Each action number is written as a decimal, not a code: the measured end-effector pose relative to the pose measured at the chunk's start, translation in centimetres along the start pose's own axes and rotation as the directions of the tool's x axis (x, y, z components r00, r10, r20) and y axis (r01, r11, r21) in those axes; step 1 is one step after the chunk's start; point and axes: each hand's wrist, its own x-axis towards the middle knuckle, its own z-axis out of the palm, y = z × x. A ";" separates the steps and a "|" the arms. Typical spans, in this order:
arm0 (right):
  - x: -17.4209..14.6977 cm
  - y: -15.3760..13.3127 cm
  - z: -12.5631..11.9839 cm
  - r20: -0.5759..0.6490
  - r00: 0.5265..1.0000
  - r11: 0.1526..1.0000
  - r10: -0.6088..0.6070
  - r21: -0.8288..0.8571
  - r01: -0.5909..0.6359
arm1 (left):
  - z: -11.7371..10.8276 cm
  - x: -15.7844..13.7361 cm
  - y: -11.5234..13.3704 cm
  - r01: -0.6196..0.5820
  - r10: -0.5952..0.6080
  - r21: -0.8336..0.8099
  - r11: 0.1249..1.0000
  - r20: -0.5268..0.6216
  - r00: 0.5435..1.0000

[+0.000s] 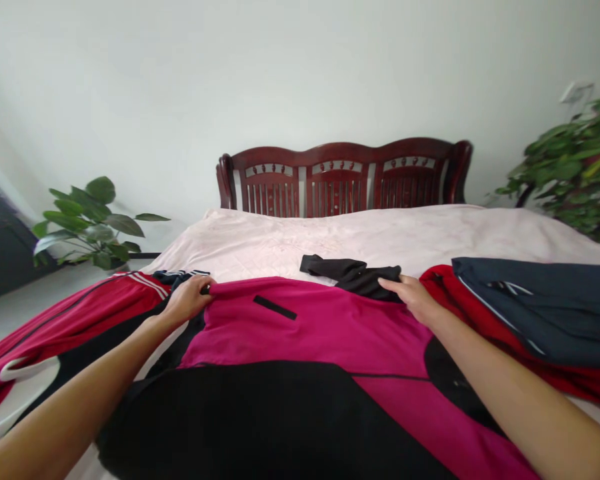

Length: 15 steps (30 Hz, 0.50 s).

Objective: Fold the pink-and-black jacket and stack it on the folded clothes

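Where the view is nearest, a broad black panel [255,427] of the top [290,320] fills the foreground, lying over its magenta part. Beyond the panel the magenta cloth spreads flat across the bed [270,237], between the two arms, with a short black strip [275,307] set slantwise near its far edge. A black patch [455,380] shows on its right side, partly under the right forearm.

At the far left corner of the top, the left hand [187,298] pinches the edge between thumb and fingers. The right hand [415,300], at the far right corner, has its fingers closed on a bunched black cloth [367,280], which lies along the far edge; whether it is a sleeve of the top I cannot tell.

Left of the top lie red clothes [90,313] with white stripes, and dark cloth beside them. On the right, a folded navy garment [555,307] rests on a red one [435,283].

Past the pale pink sheet stands a dark wooden headboard [345,157]. Leafy plants flank the bed, one on the left [90,220], one on the right [575,160], before a white wall [300,67].
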 end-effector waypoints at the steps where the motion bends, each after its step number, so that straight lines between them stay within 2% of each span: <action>1: -0.7 0.1 -0.6 0.027 1.000 0.998 0.003 0.065 -0.005 | -0.5 -1.0 -0.2 -0.022 0.022 -0.023 0.999 -0.037 0.999; 3: -2.2 0.6 -1.9 0.078 0.997 0.989 0.008 0.147 -0.020 | -1.6 -3.5 -0.4 -0.082 0.075 -0.064 0.995 -0.106 0.992; 5: -3.7 1.0 -2.9 0.093 0.995 0.994 0.024 0.102 -0.033 | -2.6 -6.3 -0.1 -0.165 0.155 -0.075 0.983 -0.126 0.980; 8: -5.6 1.4 -4.0 0.113 0.992 0.997 0.064 -0.055 -0.059 | -3.6 -10.3 1.0 -0.303 0.301 -0.061 0.951 -0.043 0.953; 10: -6.3 1.5 -4.3 0.152 0.985 0.990 0.080 -0.130 -0.061 | -3.7 -12.1 1.8 -0.349 0.351 -0.060 0.935 0.033 0.936; 13: -6.4 1.7 -4.2 0.179 0.982 0.973 0.058 -0.231 -0.015 | -3.2 -13.2 2.6 -0.338 0.341 -0.050 0.940 0.119 0.932; 15: -6.2 1.7 -3.9 0.149 0.989 0.941 0.011 -0.337 0.040 | -2.9 -13.1 3.0 -0.316 0.316 -0.025 0.949 0.140 0.938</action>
